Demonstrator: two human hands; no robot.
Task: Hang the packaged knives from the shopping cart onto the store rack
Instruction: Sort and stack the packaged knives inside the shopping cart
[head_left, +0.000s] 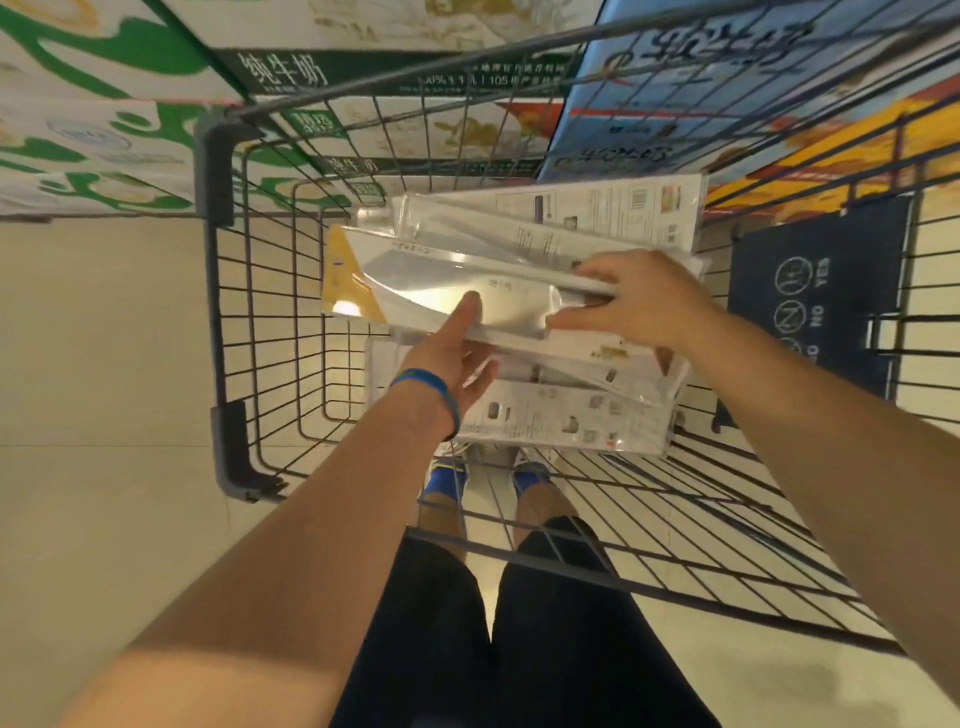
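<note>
Clear, slick plastic over a stiff cleaver pack (441, 291): my right hand (639, 301) pinches its handle end, my left hand (457, 353) spreads open beneath, steadying the heavy blade.

Green-and-white milk cartons (119, 104) were stacked at the far left. Blue boxes (691, 88) and orange packs (841, 150) stood far right, and a beige tiled floor (98, 338) lay below on the left.
</note>
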